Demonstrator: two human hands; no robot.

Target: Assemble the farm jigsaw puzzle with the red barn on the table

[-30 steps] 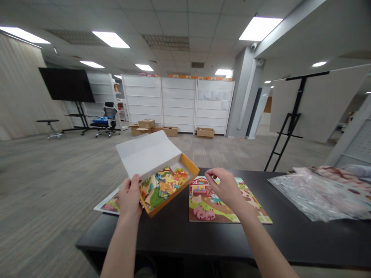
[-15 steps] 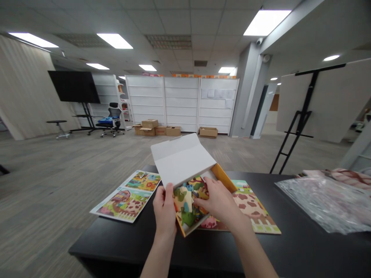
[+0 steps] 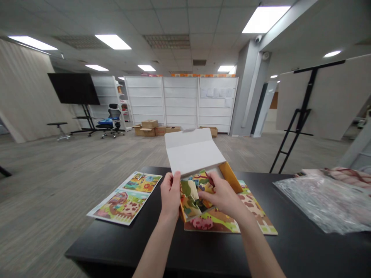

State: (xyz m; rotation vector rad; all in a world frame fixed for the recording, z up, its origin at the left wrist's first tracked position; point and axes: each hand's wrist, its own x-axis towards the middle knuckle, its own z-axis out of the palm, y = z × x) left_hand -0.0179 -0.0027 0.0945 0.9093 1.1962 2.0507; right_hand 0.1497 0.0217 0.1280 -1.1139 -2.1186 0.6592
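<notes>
1. Head view: the open box (image 3: 231,177) of cut pieces (image 3: 189,193) is held tilted above the dark surface (image 3: 121,247), hiding part of the picture board (image 3: 227,224).
2. Left hand (image 3: 170,195) pinches the box's left end, thumb on the rim near the raised lid (image 3: 194,148); a firm grip matters there, as loose pieces could slide toward the low edge.
3. Right hand (image 3: 226,195) reaches into the box, thumb and forefinger parted over the pieces; whether they pinch one, I cannot tell.
4. Taking a single piece by its edges would likely avoid dragging neighbours out.
5. Levelling the box would probably steady its contents.
</notes>
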